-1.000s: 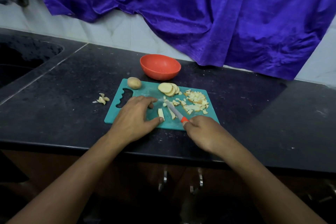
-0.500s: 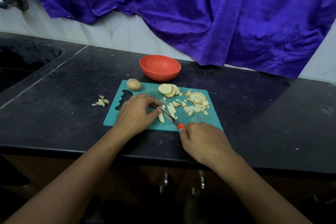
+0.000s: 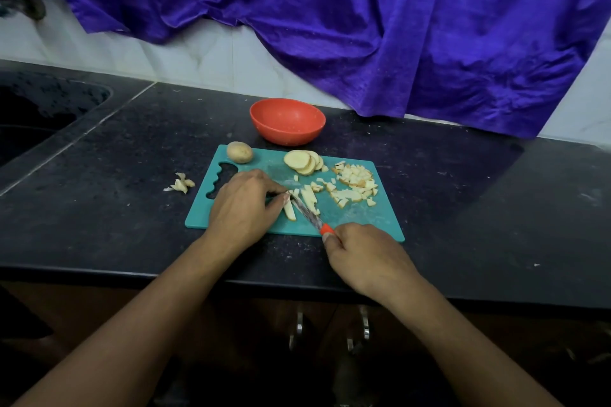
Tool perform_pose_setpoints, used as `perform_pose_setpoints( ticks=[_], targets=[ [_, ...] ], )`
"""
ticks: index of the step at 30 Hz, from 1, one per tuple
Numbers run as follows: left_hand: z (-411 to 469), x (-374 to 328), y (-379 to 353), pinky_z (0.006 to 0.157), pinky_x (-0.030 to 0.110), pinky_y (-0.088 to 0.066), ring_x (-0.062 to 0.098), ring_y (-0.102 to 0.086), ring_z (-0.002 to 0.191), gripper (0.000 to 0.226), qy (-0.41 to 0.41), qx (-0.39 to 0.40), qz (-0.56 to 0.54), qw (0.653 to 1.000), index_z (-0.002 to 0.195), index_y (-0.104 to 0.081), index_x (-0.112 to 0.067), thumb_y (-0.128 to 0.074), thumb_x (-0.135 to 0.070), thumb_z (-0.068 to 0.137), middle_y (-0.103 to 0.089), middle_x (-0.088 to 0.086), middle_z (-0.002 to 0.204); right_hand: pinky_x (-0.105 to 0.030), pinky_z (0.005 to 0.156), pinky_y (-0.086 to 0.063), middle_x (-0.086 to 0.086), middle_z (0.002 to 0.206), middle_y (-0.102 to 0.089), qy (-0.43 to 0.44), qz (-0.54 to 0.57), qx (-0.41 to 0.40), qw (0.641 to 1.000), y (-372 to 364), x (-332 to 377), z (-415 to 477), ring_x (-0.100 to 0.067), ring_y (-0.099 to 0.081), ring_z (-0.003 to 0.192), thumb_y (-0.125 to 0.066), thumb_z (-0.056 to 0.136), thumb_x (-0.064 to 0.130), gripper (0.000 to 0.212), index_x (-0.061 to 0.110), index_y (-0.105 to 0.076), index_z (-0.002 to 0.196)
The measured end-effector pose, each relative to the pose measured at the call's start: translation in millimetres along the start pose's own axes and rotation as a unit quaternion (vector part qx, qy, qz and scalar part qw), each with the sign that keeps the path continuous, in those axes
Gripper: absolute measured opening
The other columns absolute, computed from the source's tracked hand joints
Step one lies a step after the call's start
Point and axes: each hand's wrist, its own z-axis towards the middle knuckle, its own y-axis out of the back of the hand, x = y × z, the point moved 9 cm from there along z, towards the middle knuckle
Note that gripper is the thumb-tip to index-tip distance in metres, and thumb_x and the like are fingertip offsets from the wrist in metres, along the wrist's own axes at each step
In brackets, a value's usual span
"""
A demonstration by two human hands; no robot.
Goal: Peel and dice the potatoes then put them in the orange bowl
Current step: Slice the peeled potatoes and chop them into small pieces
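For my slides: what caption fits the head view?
Right hand slices potato strips with a knife, left hand steadying them on teal board.

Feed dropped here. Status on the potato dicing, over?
Right hand grips knife, blade among potato strips. Left hand pinches one strip on cutting board. Orange bowl empty; whole potato unpeeled. Nothing in the way.

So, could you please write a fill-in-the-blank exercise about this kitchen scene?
Exactly ____ whole potato lies on the teal cutting board.
Inside, the orange bowl is ____.
The peel scraps lie on the counter, ____ of the board.
The right hand grips a ____, its blade among the potato strips.
Missing words: one; empty; left; knife.
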Motion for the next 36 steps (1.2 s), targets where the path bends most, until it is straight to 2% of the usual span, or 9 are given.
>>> perform_pose_setpoints(
  ticks=[4, 9, 13, 19, 21, 25, 28, 31, 36],
  targets=[
    [-2.5, 0.0, 2.3, 0.091, 0.036, -0.049, 0.014, -0.058, 0.108, 0.018, -0.004, -0.007, -0.006, 1.0, 0.107, -0.078, -0.029, -0.068, -0.038, 0.095, -0.068, -0.009, 0.109, -0.03, 0.056, -0.037, 0.002, 0.078, -0.059, -0.024, 0.042, 0.028, 0.998, -2.3, -6.7, 3.6, -0.012, -0.057, 0.069, -0.038, 0.107, 0.051, 0.042, 0.022, -0.062, 0.088],
    [-4.6, -3.8, 1.9, 0.094, 0.041, -0.05, 0.015, -0.056, 0.11, 0.035, -0.025, 0.009, -0.004, 1.0, 0.129, -0.066, -0.034, -0.065, -0.042, 0.096, -0.066, -0.01, 0.112, -0.03, 0.058, -0.041, 0.002, 0.077, -0.059, -0.029, 0.053, 0.043, 0.997, -2.6, -6.5, 4.0, -0.012, -0.057, 0.069, -0.038, 0.108, 0.051, 0.042, 0.023, -0.061, 0.086],
    [-4.9, -9.1, 0.0, 0.096, 0.044, -0.049, 0.015, -0.054, 0.114, 0.029, -0.046, 0.024, 0.011, 0.999, 0.125, -0.069, -0.036, -0.06, -0.042, 0.098, -0.064, -0.012, 0.119, -0.031, 0.058, -0.041, 0.001, 0.077, -0.059, -0.029, 0.063, 0.049, 0.996, -1.4, -7.5, 4.2, -0.013, -0.057, 0.07, -0.039, 0.107, 0.051, 0.043, 0.022, -0.062, 0.086],
    [-7.5, -14.8, 0.7, 0.092, 0.039, -0.049, 0.014, -0.054, 0.11, 0.03, -0.065, 0.017, 0.044, 0.997, 0.125, -0.07, -0.034, -0.056, -0.043, 0.1, -0.065, -0.011, 0.12, -0.037, 0.066, -0.044, 0.0, 0.077, -0.058, -0.052, 0.125, 0.078, 0.988, -4.9, -12.8, 10.1, -0.015, -0.058, 0.071, -0.043, 0.106, 0.052, 0.044, 0.02, -0.063, 0.084],
    [-7.8, -14.3, 1.2, 0.092, 0.04, -0.049, 0.014, -0.054, 0.109, 0.028, -0.06, 0.02, 0.038, 0.997, 0.122, -0.069, -0.033, -0.057, -0.044, 0.099, -0.065, -0.011, 0.119, -0.036, 0.062, -0.039, 0.001, 0.068, -0.053, -0.065, 0.183, 0.087, 0.977, -6.7, -16.3, 12.1, -0.014, -0.05, 0.06, -0.046, 0.105, 0.051, 0.043, 0.02, -0.061, 0.079],
    [-7.9, -8.6, 1.7, 0.092, 0.042, -0.05, 0.012, -0.053, 0.107, 0.025, -0.041, 0.025, 0.009, 0.999, 0.118, -0.066, -0.033, -0.06, -0.046, 0.097, -0.064, -0.013, 0.114, -0.026, 0.043, -0.028, 0.006, 0.05, -0.042, -0.085, 0.309, 0.098, 0.942, -9.5, -24.8, 10.1, -0.009, -0.034, 0.039, -0.047, 0.106, 0.045, 0.04, 0.02, -0.056, 0.076],
    [-8.1, -4.5, 3.3, 0.09, 0.038, -0.05, 0.011, -0.054, 0.105, 0.035, -0.025, 0.018, -0.016, 0.999, 0.127, -0.063, -0.029, -0.064, -0.045, 0.095, -0.065, -0.014, 0.108, -0.03, 0.048, -0.033, 0.008, 0.05, -0.046, -0.055, 0.323, 0.044, 0.944, 2.0, -30.7, 11.8, -0.008, -0.041, 0.042, -0.047, 0.106, 0.045, 0.041, 0.019, -0.057, 0.076],
    [-8.0, 0.8, 3.7, 0.083, 0.034, -0.049, 0.008, -0.055, 0.096, 0.043, -0.009, 0.045, -0.047, 0.998, 0.127, -0.066, -0.029, -0.066, -0.052, 0.091, -0.061, -0.015, 0.098, -0.038, 0.057, -0.042, 0.004, 0.067, -0.061, 0.003, 0.198, -0.062, 0.978, 24.7, -33.0, 13.9, -0.015, -0.057, 0.059, -0.045, 0.106, 0.048, 0.044, 0.019, -0.061, 0.079],
    [-1.3, 1.0, 0.4, 0.072, 0.031, -0.049, 0.003, -0.059, 0.085, 0.053, 0.01, 0.181, -0.02, 0.983, 0.118, -0.068, -0.035, -0.076, -0.066, 0.076, -0.063, -0.013, 0.093, -0.027, 0.052, -0.034, 0.006, 0.061, -0.054, 0.072, 0.048, -0.196, 0.977, 29.8, -32.8, 8.8, -0.009, -0.052, 0.053, -0.039, 0.107, 0.048, 0.038, 0.028, -0.049, 0.076]
  ],
)
